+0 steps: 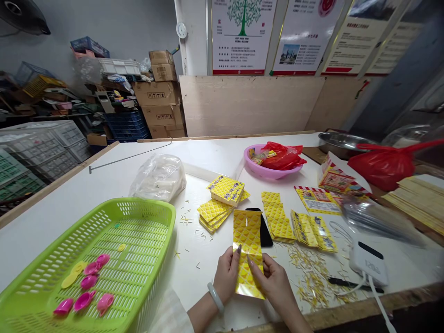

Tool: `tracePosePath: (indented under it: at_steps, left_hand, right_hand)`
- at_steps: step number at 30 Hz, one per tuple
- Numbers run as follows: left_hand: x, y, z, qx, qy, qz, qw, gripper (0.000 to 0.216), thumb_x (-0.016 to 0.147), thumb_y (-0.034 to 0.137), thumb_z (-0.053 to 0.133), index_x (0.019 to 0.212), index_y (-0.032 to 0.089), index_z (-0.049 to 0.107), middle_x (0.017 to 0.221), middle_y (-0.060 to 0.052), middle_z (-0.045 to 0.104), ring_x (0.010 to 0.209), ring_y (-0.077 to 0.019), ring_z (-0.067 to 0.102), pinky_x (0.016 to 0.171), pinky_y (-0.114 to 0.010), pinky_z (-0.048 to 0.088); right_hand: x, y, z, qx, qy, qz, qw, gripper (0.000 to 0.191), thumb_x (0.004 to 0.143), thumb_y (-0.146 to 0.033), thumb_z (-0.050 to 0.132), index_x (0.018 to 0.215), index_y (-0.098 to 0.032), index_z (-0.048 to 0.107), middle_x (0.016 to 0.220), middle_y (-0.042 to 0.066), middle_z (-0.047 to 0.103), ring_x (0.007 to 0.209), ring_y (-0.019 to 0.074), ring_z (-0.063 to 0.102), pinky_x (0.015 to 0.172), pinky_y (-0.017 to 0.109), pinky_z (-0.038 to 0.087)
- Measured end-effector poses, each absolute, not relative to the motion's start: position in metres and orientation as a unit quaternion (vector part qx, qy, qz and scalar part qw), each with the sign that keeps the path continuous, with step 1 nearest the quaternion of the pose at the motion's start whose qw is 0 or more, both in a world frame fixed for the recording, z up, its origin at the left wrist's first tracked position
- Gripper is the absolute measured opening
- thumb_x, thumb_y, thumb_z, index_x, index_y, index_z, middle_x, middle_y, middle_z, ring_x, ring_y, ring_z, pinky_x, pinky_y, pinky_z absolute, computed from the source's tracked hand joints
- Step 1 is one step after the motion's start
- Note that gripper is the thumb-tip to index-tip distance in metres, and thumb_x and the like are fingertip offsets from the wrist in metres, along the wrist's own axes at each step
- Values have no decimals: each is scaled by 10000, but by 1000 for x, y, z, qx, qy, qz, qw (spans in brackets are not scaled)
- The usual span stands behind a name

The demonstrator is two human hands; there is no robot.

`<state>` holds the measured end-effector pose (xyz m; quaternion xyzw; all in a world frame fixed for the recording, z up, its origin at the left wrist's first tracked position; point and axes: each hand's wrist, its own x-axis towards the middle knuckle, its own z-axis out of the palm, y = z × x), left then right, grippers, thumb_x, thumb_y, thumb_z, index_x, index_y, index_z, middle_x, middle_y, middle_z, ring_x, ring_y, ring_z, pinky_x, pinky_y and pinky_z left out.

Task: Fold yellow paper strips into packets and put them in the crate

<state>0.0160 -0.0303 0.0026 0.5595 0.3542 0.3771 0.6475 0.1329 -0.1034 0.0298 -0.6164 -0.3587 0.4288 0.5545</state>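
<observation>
Between my two hands is a yellow printed card [248,231] with a slot near its top and a crease across its middle. My left hand [226,273] grips its left edge, thumb on the front, and my right hand [274,280] pinches its right edge the same way. Behind the card, a black phone [266,233] lies partly hidden. Stacks of similar yellow cards [227,189] sit beyond my left hand. More folded yellow cards [276,217] are lined up past my right hand, beside another yellow bundle [314,231].
A green basket [163,222] with pink and yellow plastic pieces stands at left, near a clear plastic bag [157,178]. At the back is a pink basin [274,173] holding a red bag. Paper scraps [312,277], a white power bank [369,263] and a black pen [355,284] lie right.
</observation>
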Motion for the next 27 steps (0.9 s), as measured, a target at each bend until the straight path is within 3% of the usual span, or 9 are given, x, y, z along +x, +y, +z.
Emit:
tracePosePath:
  at_steps: [3, 8, 17, 23, 27]
  left_hand:
    - [18, -30, 6, 521, 331, 365, 697, 462, 837, 641, 456, 719, 195, 434, 636, 29, 448, 569, -111, 406, 535, -234, 358]
    - [16, -30, 8, 546, 324, 354, 687, 465, 845, 628, 455, 729, 179, 481, 646, 18, 469, 595, -114, 406, 548, -231, 349]
    - [12, -30, 4, 653, 320, 309, 613, 455, 877, 553, 461, 624, 176, 434, 577, 39, 381, 555, -95, 318, 510, -231, 267]
    - [11, -31, 7, 623, 297, 300, 658, 449, 869, 578, 457, 689, 168, 497, 615, 20, 450, 567, -103, 370, 513, -229, 304]
    - [8, -31, 3, 598, 336, 336, 646, 472, 857, 622, 437, 685, 183, 456, 608, 27, 431, 566, -107, 373, 520, -232, 307]
  right_hand:
    - [139, -103, 30, -539, -303, 511, 597, 436, 774, -587, 601, 975, -205, 664, 876, 82, 702, 817, 249, 653, 729, 369, 529]
    - [142, -100, 24, -496, -226, 582, 603, 480, 846, -591, 475, 1014, -192, 682, 871, 80, 721, 937, 261, 659, 807, 410, 516]
    - [136, -101, 19, -415, -214, 683, 562, 393, 697, -502, 658, 874, -152, 691, 833, 92, 720, 856, 260, 664, 816, 397, 494]
    - [142, -98, 27, -489, -297, 597, 562, 437, 758, -599, 599, 843, -172, 643, 626, 23, 625, 578, 168, 581, 618, 315, 475]
    - [183, -99, 26, -730, -346, 283, 517, 535, 762, -720, 474, 642, -203, 542, 513, -11, 485, 492, 149, 456, 540, 304, 425]
